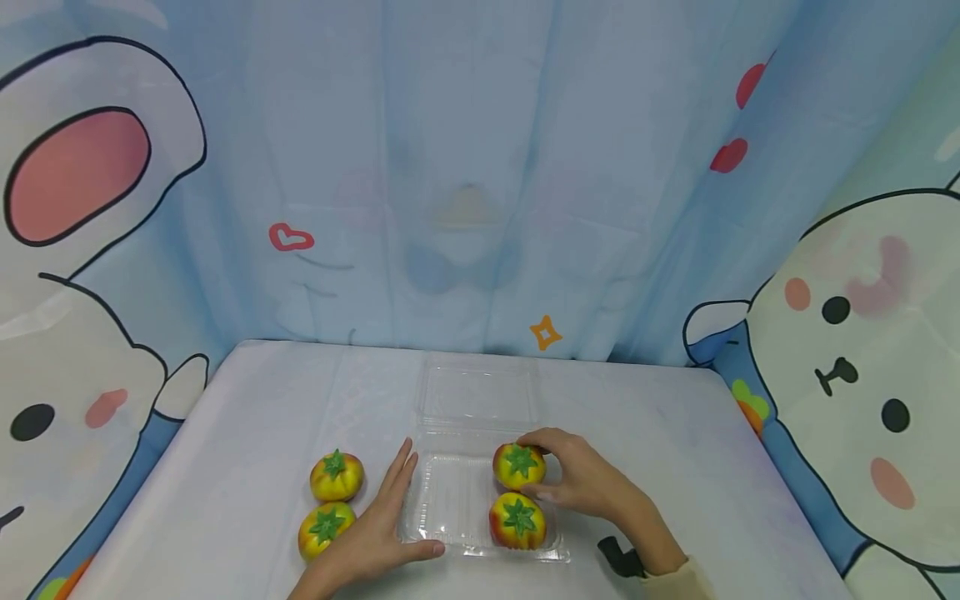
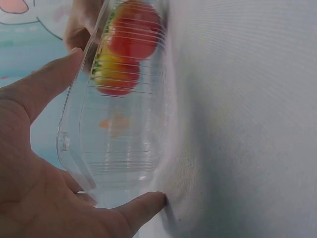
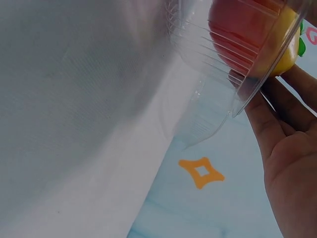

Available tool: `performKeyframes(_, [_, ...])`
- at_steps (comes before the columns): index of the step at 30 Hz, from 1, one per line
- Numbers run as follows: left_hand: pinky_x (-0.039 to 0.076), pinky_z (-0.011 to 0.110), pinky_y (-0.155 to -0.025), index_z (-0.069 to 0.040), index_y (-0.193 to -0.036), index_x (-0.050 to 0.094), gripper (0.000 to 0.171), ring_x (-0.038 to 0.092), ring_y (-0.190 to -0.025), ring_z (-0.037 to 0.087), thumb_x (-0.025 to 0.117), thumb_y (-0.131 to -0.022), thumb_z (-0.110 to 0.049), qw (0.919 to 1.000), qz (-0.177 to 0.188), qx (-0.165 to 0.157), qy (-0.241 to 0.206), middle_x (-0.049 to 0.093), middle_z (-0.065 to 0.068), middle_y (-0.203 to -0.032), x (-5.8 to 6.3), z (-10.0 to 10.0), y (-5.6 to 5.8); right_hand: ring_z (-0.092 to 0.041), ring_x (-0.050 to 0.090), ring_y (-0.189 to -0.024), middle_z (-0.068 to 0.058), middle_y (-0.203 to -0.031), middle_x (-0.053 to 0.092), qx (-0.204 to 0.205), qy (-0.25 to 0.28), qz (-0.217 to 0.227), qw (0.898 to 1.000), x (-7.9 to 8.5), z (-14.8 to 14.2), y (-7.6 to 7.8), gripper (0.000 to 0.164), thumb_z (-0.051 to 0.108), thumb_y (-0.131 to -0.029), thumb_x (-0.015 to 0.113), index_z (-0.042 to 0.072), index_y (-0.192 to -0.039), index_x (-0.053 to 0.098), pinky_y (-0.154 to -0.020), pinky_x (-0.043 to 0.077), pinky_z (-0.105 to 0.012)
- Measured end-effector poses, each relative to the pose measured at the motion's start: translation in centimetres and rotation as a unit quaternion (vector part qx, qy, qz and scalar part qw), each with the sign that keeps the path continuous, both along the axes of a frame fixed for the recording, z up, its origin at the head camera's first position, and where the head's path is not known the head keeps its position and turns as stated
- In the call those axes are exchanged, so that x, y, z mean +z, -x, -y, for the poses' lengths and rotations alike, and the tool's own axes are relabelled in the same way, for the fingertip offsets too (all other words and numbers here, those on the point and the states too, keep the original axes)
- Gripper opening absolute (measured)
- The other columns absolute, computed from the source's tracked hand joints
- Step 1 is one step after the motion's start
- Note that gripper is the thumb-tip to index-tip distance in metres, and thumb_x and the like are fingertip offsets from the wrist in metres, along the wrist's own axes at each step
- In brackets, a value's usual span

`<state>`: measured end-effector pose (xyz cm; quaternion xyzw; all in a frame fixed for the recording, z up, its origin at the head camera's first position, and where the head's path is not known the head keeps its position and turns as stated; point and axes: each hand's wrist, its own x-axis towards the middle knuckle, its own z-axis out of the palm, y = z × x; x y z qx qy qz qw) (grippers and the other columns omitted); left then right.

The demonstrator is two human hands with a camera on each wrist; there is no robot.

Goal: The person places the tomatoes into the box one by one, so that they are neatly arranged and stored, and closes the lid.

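A clear plastic box (image 1: pixel 450 500) lies on the table with its hinged lid (image 1: pixel 480 397) folded back, away from me. Inside, along its right side, sit two yellow-red toy fruits with green leafy tops. My right hand (image 1: pixel 581 477) holds the far fruit (image 1: pixel 514 468) between thumb and fingers, over the box's right wall. Nearer to me is the other fruit (image 1: pixel 517 523). My left hand (image 1: pixel 378 533) spreads straight fingers and thumb around the box's near left corner. In the left wrist view, its fingers (image 2: pixel 54 79) reach along the rim.
Left of the box, two more such fruits stand on the white tablecloth (image 1: pixel 262 467), a far one (image 1: pixel 336 477) and a near one (image 1: pixel 324 527) partly behind my left hand. A blue cartoon curtain (image 1: pixel 465 167) hangs behind the table.
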<state>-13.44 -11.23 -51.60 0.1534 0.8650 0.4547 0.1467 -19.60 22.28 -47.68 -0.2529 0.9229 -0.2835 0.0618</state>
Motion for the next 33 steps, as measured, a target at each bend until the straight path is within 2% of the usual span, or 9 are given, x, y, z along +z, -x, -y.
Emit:
performKeyframes(6, [0.037, 0.069, -0.123, -0.008, -0.171, 0.010, 0.126, 0.014, -0.166, 0.044, 0.087, -0.083, -0.052, 1.0000, -0.003, -0.001, -0.001, -0.011, 0.005, -0.181, 0.0, 0.0, -0.1, -0.020, 0.068, -0.116, -0.003, -0.135, 0.069, 0.000, -0.004, -0.015, 1.000, -0.4, 0.1, 0.0, 0.057, 0.029, -0.085, 0.090, 0.012, -0.135, 0.067, -0.102, 0.062, -0.046])
performKeyframes(16, [0.037, 0.071, -0.121, -0.011, -0.172, 0.009, 0.126, 0.012, -0.165, 0.046, 0.087, -0.083, -0.053, 1.0000, 0.005, 0.000, -0.004, -0.013, 0.005, -0.181, 0.0, 0.0, 0.0, -0.019, 0.065, -0.120, -0.001, -0.136, 0.067, -0.003, -0.024, -0.045, 0.999, -0.8, 0.2, -0.1, 0.055, 0.033, -0.086, 0.089, 0.014, -0.134, 0.069, -0.104, 0.061, -0.046])
performKeyframes(21, [0.037, 0.071, -0.121, -0.011, -0.172, 0.009, 0.126, 0.013, -0.165, 0.046, 0.087, -0.083, -0.054, 1.0000, 0.006, -0.001, -0.002, -0.013, 0.005, -0.181, 0.0, 0.0, 0.0, -0.025, 0.063, -0.126, -0.003, -0.137, 0.066, -0.003, -0.021, -0.056, 0.998, -1.2, 0.1, -0.1, 0.055, 0.035, -0.087, 0.089, 0.014, -0.134, 0.070, -0.107, 0.059, -0.052])
performKeyframes(27, [0.037, 0.071, -0.121, -0.010, -0.171, 0.009, 0.126, 0.013, -0.165, 0.046, 0.087, -0.083, -0.054, 1.0000, 0.001, -0.003, -0.001, -0.013, 0.005, -0.181, -0.1, 0.0, 0.1, -0.024, 0.059, -0.132, -0.001, -0.140, 0.063, -0.003, -0.019, -0.048, 0.999, -1.4, 0.0, 0.0, 0.055, 0.036, -0.088, 0.087, 0.014, -0.136, 0.070, -0.112, 0.055, -0.052])
performKeyframes(33, [0.038, 0.071, -0.121, -0.010, -0.171, 0.009, 0.127, 0.013, -0.165, 0.046, 0.086, -0.082, -0.056, 1.0000, 0.003, -0.003, 0.000, -0.013, 0.005, -0.181, -0.1, 0.0, 0.1, -0.025, 0.058, -0.132, -0.003, -0.140, 0.062, 0.004, -0.037, -0.044, 0.998, -1.2, -0.1, 0.0, 0.056, 0.037, -0.089, 0.086, 0.012, -0.137, 0.070, -0.112, 0.055, -0.052])
